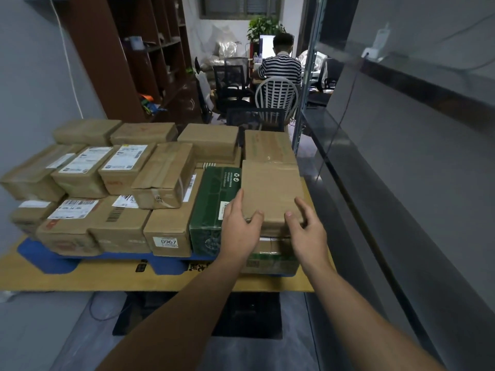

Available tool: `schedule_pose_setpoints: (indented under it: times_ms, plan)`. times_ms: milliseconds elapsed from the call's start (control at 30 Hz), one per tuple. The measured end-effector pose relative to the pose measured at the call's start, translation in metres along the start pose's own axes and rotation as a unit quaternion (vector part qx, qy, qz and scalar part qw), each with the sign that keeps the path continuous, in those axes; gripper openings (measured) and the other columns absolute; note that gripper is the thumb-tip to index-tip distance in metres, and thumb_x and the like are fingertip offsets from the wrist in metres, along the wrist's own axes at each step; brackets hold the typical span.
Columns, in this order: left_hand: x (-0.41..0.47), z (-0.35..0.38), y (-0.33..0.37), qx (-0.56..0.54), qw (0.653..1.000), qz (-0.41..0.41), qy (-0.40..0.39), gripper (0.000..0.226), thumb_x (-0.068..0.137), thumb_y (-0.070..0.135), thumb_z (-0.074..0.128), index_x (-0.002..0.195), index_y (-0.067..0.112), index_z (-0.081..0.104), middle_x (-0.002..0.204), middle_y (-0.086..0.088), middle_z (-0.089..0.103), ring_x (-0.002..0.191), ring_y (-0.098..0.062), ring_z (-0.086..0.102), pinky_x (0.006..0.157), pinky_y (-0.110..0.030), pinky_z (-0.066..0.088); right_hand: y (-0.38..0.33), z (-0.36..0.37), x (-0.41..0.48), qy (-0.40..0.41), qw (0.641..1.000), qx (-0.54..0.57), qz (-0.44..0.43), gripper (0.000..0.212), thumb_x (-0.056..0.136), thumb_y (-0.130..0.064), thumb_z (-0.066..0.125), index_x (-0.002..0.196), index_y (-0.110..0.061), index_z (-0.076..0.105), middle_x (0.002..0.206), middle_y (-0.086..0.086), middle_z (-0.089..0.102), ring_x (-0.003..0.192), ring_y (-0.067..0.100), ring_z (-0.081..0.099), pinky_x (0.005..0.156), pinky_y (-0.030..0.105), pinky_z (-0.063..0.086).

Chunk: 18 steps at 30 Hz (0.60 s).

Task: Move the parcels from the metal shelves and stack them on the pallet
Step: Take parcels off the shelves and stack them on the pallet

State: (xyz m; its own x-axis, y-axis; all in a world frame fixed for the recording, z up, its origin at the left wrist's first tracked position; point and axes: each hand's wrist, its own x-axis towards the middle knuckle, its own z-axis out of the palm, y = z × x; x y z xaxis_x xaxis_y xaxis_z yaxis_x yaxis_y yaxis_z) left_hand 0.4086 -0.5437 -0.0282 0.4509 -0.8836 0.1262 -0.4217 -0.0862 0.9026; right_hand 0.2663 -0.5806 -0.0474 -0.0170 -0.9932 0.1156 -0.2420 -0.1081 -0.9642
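Note:
A plain brown parcel (270, 191) sits on top of the stack at the right front of the blue pallet (45, 257). My left hand (238, 226) holds its near left corner, thumb on the top edge. My right hand (308, 228) holds its near right corner, thumb on top and fingers along the side. Beside it on the left lies a green parcel (211, 207). Several brown taped parcels (163, 178) with white labels fill the rest of the pallet in two layers.
The pallet rests on a flat cardboard sheet (107, 277) on the floor. A glass partition (401, 156) runs along the right. Behind the stack a person in a striped shirt (280, 66) sits on a white chair (276, 96); a brown shelf unit (139, 54) stands back left.

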Motion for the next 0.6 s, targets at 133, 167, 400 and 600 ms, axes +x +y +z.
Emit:
schedule_pose_setpoints:
  times_ms: [133, 167, 400, 600]
  plan:
    - [0.014, 0.005, -0.002, 0.029, 0.999, -0.018, -0.01, 0.071, 0.098, 0.031, 0.061, 0.159, 0.019, 0.026, 0.155, -0.006, 0.038, 0.141, -0.022, 0.039, 0.118, -0.038, 0.033, 0.006, 0.004, 0.013, -0.011, 1.0, -0.017, 0.011, 0.047, 0.098, -0.035, 0.061, 0.144, -0.031, 0.052, 0.146, -0.008, 0.053, 0.135, 0.013, 0.046, 0.115, 0.039, 0.038]
    - [0.017, 0.006, -0.003, 0.034, 0.999, -0.02, -0.011, 0.072, 0.098, 0.031, 0.061, 0.159, 0.019, 0.026, 0.155, -0.006, 0.038, 0.141, -0.022, 0.039, 0.119, -0.041, 0.033, 0.007, 0.004, 0.016, -0.012, 1.0, -0.022, 0.013, 0.047, 0.098, -0.035, 0.061, 0.144, -0.031, 0.052, 0.146, -0.008, 0.053, 0.136, 0.013, 0.046, 0.115, 0.04, 0.038]
    - [0.028, 0.011, -0.003, 0.041, 0.999, -0.03, -0.014, 0.071, 0.098, 0.03, 0.061, 0.159, 0.017, 0.028, 0.154, -0.007, 0.04, 0.139, -0.022, 0.04, 0.117, -0.038, 0.034, 0.011, 0.008, 0.028, -0.008, 0.999, -0.027, 0.019, 0.046, 0.099, -0.036, 0.06, 0.144, -0.03, 0.053, 0.146, -0.005, 0.052, 0.136, 0.014, 0.046, 0.115, 0.04, 0.038]
    - [0.034, 0.011, -0.002, 0.043, 0.998, -0.032, -0.014, 0.07, 0.098, 0.031, 0.061, 0.159, 0.019, 0.028, 0.153, -0.005, 0.041, 0.137, -0.021, 0.041, 0.112, -0.033, 0.034, 0.01, 0.011, 0.034, -0.008, 0.999, -0.038, 0.017, 0.046, 0.099, -0.038, 0.058, 0.144, -0.031, 0.052, 0.147, -0.005, 0.052, 0.136, 0.015, 0.044, 0.115, 0.042, 0.037]
